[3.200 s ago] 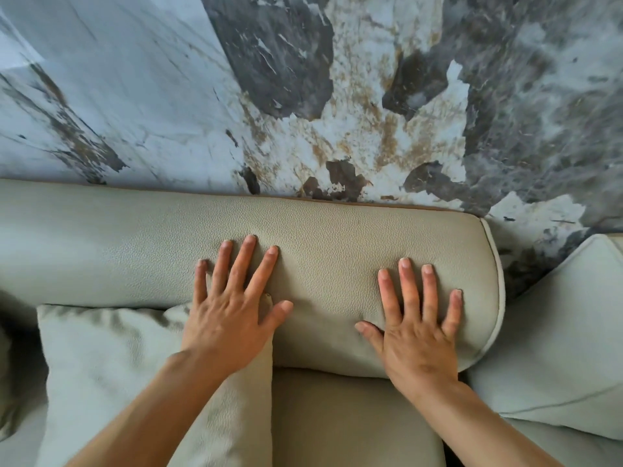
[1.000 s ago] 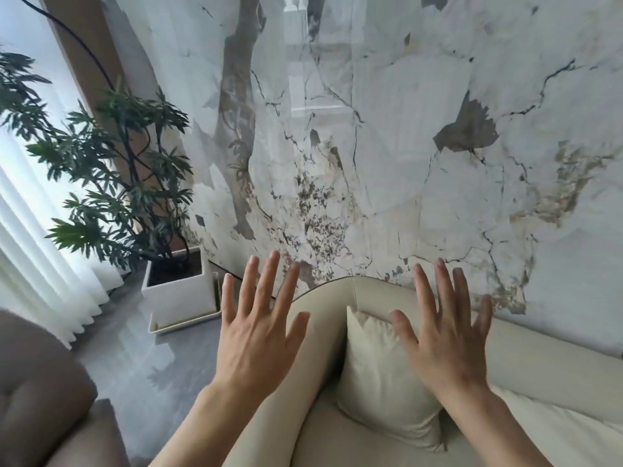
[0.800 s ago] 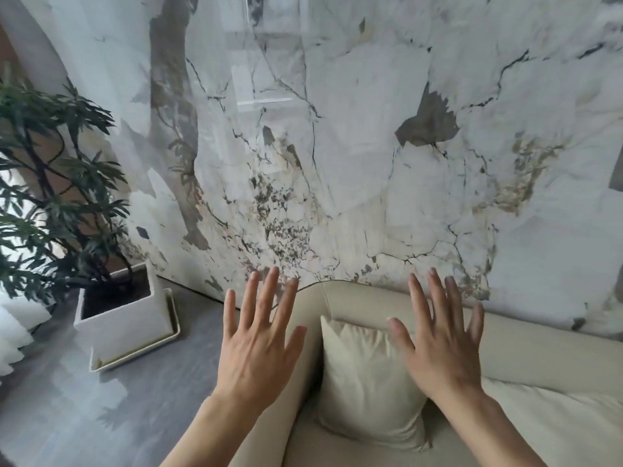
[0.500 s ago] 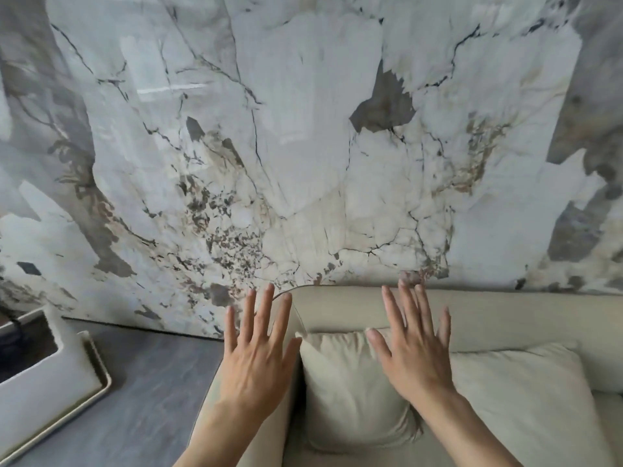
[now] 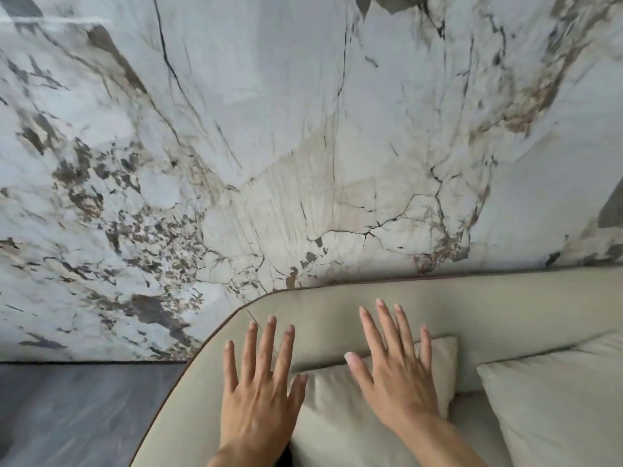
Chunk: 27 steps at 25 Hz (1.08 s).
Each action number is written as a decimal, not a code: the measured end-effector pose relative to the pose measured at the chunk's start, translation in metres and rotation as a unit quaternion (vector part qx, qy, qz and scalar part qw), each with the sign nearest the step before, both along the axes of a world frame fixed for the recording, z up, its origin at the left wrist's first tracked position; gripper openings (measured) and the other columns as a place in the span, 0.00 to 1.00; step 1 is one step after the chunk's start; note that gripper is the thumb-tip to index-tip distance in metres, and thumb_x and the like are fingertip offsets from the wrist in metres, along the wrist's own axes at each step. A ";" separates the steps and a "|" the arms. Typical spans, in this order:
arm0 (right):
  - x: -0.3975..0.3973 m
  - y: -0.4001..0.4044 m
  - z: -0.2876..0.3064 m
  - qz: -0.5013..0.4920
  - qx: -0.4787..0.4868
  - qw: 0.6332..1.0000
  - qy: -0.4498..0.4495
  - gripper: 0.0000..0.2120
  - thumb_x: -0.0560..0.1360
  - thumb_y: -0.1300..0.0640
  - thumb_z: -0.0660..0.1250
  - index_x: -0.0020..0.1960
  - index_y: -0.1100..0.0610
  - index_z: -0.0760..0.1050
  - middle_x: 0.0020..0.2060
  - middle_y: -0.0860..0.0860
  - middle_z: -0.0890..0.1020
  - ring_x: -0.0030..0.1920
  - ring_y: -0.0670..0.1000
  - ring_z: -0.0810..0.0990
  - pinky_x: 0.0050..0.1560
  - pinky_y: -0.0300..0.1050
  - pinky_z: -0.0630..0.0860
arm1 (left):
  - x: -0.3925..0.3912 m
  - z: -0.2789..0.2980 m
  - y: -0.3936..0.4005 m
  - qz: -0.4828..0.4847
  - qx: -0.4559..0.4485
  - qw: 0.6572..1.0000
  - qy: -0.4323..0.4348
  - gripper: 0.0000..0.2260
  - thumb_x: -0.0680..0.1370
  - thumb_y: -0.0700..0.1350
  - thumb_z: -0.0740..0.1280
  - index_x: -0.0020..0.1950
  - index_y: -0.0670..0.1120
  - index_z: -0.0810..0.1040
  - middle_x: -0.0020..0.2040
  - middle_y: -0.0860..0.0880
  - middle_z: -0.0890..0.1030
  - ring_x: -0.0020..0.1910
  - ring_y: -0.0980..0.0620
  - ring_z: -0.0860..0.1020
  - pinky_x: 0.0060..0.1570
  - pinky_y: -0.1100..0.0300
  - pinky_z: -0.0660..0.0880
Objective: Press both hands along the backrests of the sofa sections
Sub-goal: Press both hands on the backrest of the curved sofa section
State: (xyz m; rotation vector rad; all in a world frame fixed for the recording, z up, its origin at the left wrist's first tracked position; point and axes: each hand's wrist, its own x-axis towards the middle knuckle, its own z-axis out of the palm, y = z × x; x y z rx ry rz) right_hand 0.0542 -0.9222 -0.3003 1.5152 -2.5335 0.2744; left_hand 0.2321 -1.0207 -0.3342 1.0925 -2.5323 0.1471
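Observation:
The beige sofa backrest [image 5: 488, 298] curves around a corner against the wall, with dark piping on its edge. My left hand [image 5: 259, 389] is flat and spread over the curved corner of the backrest. My right hand [image 5: 394, 369] is flat with fingers apart, its fingertips over the backrest and its palm over a cushion [image 5: 337, 416]. I cannot tell whether the hands touch the surface. Neither hand holds anything.
A second beige cushion [image 5: 556, 406] leans against the backrest at the right. A marble-patterned wall [image 5: 303, 146] rises right behind the sofa. Grey floor [image 5: 74, 412] lies at the lower left beside the sofa's rounded end.
The view swung right and down, so the plant and planter left the frame. Both hands came down and forward from the air onto the sofa's corner backrest, closer together.

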 end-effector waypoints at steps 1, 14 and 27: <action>-0.009 -0.012 -0.025 -0.005 0.003 1.000 0.000 0.32 0.76 0.36 0.48 0.73 0.52 0.67 0.73 0.54 0.68 0.72 0.58 0.66 0.68 0.63 0.53 | -0.008 -0.022 -0.011 0.003 0.007 1.000 -0.004 0.30 0.74 0.58 0.59 0.74 0.48 0.66 0.75 0.43 0.67 0.74 0.42 0.62 0.67 0.34 0.60; -0.046 -0.071 -0.162 -0.038 0.018 0.999 -0.016 0.35 0.74 0.37 0.52 0.77 0.53 0.57 0.77 0.54 0.58 0.76 0.59 0.55 0.71 0.65 0.58 | -0.030 -0.116 -0.070 0.054 0.037 0.997 -0.041 0.30 0.75 0.60 0.56 0.75 0.49 0.68 0.76 0.46 0.67 0.74 0.43 0.65 0.70 0.35 0.58; -0.074 -0.134 -0.167 -0.068 -0.002 0.998 -0.017 0.35 0.75 0.37 0.52 0.77 0.52 0.56 0.77 0.54 0.58 0.77 0.58 0.53 0.72 0.65 0.56 | -0.064 -0.110 -0.145 0.031 0.031 0.996 -0.077 0.29 0.76 0.60 0.55 0.74 0.48 0.69 0.74 0.46 0.70 0.72 0.41 0.68 0.68 0.35 0.61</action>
